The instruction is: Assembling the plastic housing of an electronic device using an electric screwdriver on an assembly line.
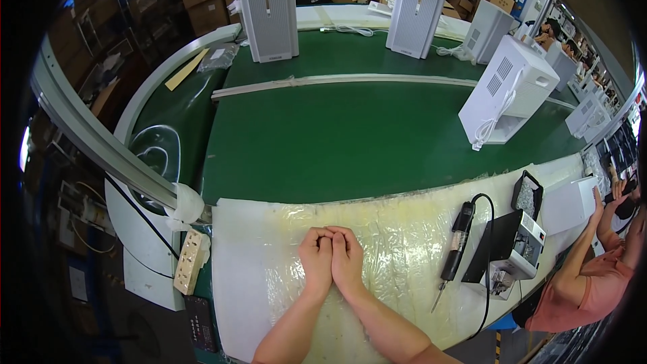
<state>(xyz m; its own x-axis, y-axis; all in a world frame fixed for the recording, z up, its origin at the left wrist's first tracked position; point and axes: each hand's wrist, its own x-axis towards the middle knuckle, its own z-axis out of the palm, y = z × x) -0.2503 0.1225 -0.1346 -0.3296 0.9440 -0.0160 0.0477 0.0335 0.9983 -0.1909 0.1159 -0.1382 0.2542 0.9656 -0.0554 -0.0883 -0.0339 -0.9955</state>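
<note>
My left hand (315, 259) and my right hand (347, 259) rest side by side over the plastic-covered work surface (256, 283). Both are closed with fingers curled inward and pressed against each other; nothing shows in them. To the right of my hands lies a black electric screwdriver (457, 243), its bit pointing toward me and a black cable leaving its far end. Beyond it stands a small screw feeder (527, 249) with a dark panel leaning at its side. A black tray of small screws (527, 195) sits behind the feeder.
A green conveyor belt (323, 141) runs beyond the work surface. White appliance housings (273, 23) stand on it; the nearest housing (509, 94) has a coiled cord. A beige power strip (191, 263) is at left. At right, a co-worker in a salmon shirt (593, 290) handles a white panel (571, 205).
</note>
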